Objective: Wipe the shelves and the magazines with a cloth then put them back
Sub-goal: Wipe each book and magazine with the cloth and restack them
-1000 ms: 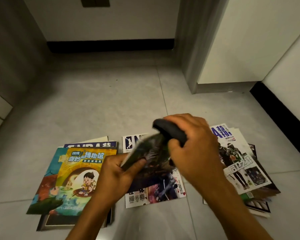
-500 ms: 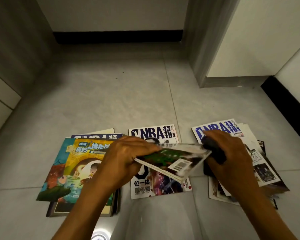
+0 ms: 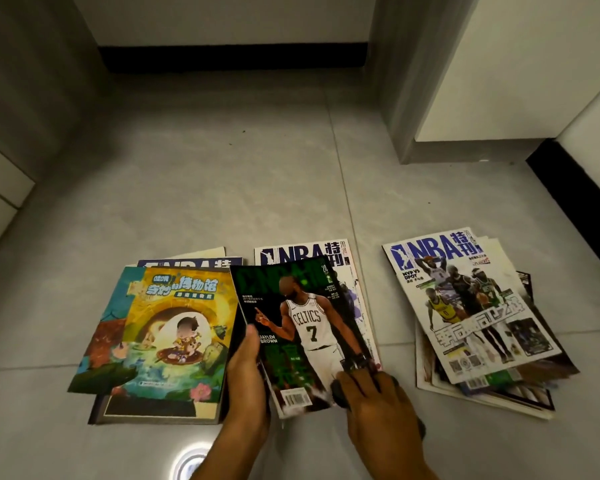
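Head view: your left hand point(image 3: 246, 368) holds the green magazine point(image 3: 298, 327); your right hand point(image 3: 371, 396) presses a dark cloth point(image 3: 338, 393) on it. Other magazines wait on the floor point(image 3: 222, 185).

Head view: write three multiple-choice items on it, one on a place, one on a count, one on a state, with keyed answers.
1. The green magazine lies on:
A. the middle pile
B. the right pile
C. bare floor

2. Magazine piles on the floor:
A. one
B. three
C. five

3. The left hand:
A. hangs idle
B. holds the green magazine's edge
C. presses a wall

Answers: 1 A, a white NBA cover shows beneath it. 2 B, left, middle, right. 3 B, thumb on the cover, fingers under.
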`<state>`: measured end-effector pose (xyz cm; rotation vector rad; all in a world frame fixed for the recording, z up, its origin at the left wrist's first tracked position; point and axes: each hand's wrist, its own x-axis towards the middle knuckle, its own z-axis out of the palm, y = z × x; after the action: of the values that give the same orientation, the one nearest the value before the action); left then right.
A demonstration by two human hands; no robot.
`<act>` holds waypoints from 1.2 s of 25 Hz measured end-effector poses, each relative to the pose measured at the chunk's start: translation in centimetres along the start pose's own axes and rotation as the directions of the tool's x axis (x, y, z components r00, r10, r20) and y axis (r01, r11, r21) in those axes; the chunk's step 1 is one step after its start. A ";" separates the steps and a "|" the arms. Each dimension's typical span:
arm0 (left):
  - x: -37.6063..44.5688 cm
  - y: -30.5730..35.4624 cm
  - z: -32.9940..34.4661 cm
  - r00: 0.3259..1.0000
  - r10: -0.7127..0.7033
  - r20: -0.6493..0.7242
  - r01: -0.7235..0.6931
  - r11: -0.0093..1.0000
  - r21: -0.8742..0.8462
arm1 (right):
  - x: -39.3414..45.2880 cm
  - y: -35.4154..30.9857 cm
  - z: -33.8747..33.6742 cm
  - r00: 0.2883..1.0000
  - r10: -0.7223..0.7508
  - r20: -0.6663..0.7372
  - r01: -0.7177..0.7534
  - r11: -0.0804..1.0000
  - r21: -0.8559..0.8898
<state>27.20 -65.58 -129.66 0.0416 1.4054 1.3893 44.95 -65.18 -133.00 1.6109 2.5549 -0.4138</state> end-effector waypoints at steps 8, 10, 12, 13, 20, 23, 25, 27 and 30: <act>4.8 -0.6 -1.5 0.993 0.081 -0.082 -0.008 0.759 0.651 | 5.6 1.9 -2.7 0.987 0.143 -0.074 -0.076 0.821 0.566; 6.0 -0.8 -1.8 0.989 0.127 -0.073 -0.030 0.666 0.745 | 7.8 2.1 -0.5 0.974 0.195 -0.115 -0.136 0.911 0.390; 6.8 -0.8 -2.1 0.988 0.155 -0.026 -0.071 0.583 0.810 | 7.9 -0.7 2.1 0.984 0.058 -0.170 -0.028 0.984 0.176; 7.2 -0.9 -2.3 0.988 0.158 -0.001 -0.090 0.572 0.816 | 7.4 -2.3 3.0 0.985 -0.086 -0.151 0.104 0.988 0.113; 8.3 -2.2 -2.4 0.979 0.201 0.017 -0.131 0.568 0.812 | 16.4 3.3 1.3 0.988 0.079 -0.136 -0.057 0.985 0.162; 8.5 -2.5 -2.6 0.976 0.217 0.014 -0.140 0.576 0.805 | 17.2 -3.7 1.8 0.990 -0.095 -0.100 0.112 0.978 0.175; 8.3 -2.2 -2.4 0.971 0.236 0.043 -0.170 0.547 0.820 | 16.6 -6.1 1.9 0.950 -0.300 -0.091 0.312 0.931 0.190; 8.5 -2.1 -2.3 0.975 0.223 0.021 -0.145 0.559 0.816 | 17.3 -3.1 1.4 0.955 -0.285 -0.084 0.296 0.940 0.173; 8.4 -2.2 -2.2 0.978 0.206 -0.011 -0.115 0.585 0.803 | 16.4 3.7 1.1 0.991 0.032 -0.132 -0.002 0.975 0.222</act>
<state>23.78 -62.14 -137.21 0.7211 2.0675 0.7776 41.03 -49.69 -138.37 1.7909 2.6729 -0.6298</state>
